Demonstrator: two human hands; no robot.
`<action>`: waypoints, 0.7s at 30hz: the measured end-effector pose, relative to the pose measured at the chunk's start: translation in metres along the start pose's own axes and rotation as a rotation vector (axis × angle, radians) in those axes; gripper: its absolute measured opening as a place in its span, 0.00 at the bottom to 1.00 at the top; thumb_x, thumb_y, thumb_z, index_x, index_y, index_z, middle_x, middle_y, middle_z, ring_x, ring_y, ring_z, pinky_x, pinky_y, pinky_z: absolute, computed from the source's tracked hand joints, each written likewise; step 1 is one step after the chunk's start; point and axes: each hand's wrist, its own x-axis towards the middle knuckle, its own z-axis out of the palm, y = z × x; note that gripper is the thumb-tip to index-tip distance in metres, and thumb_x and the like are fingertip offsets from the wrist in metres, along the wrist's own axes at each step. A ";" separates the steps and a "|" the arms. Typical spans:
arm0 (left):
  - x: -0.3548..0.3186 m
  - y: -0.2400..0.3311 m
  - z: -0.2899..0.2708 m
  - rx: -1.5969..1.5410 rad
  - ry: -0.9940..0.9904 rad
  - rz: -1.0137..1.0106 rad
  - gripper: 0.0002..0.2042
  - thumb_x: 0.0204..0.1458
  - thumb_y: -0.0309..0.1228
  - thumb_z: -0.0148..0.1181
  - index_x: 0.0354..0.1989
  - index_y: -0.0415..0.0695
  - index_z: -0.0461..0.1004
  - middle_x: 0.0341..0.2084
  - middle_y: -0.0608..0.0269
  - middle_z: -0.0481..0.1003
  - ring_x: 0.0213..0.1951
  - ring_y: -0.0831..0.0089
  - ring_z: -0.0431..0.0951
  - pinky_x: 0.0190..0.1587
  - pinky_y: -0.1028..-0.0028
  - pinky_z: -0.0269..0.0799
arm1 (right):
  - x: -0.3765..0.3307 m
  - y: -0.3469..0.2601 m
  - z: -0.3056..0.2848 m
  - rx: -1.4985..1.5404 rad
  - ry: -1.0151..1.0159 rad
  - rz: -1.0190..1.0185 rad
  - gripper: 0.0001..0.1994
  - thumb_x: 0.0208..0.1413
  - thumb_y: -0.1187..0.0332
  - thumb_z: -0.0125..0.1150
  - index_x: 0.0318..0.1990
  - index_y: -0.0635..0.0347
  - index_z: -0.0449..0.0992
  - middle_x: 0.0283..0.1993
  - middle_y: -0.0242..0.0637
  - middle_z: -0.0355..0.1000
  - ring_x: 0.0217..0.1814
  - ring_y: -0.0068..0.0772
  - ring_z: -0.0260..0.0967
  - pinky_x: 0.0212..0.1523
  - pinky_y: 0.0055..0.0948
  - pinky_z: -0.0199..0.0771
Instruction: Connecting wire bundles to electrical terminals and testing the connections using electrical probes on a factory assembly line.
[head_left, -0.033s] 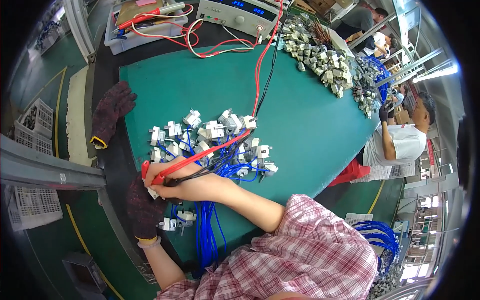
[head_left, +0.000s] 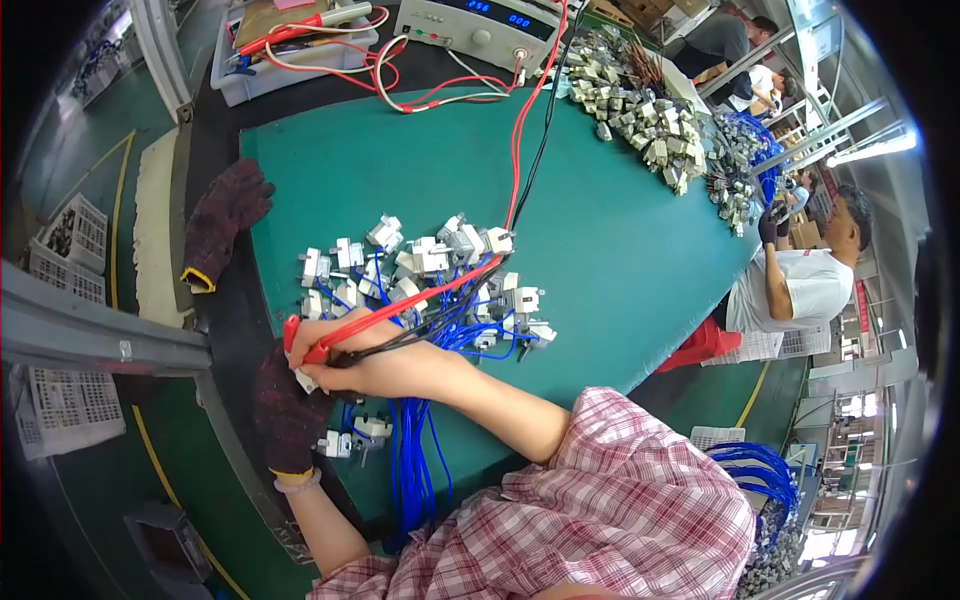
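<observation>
I'm looking at a green-topped table (head_left: 610,250). A dark glove (head_left: 228,222) lies along its left edge, a plastic bin (head_left: 240,95) sits at its far-left corner, and a power supply (head_left: 478,38) stands at its far edge. I see pale connectors (head_left: 660,140) heaped toward the far-right corner, and white blocks (head_left: 430,258) with blue wires (head_left: 410,460) nearer the left edge.

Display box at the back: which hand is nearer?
Right. The bare right hand sits below and left of the display box; the gloved left hand sits farther down and left.

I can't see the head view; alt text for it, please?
A bare right hand grips a red probe beside a pale part at the dark-gloved left hand. On the green mat lie clustered white blocks with blue wires; a bench instrument stands beyond.
</observation>
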 end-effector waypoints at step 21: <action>0.015 0.014 -0.042 0.115 -0.412 -0.450 0.15 0.54 0.39 0.55 0.46 0.44 0.75 0.37 0.55 0.77 0.41 0.62 0.77 0.44 0.65 0.72 | -0.006 0.031 -0.023 0.781 0.639 -0.152 0.12 0.61 0.70 0.50 0.48 0.70 0.69 0.32 0.50 0.76 0.19 0.32 0.70 0.19 0.22 0.69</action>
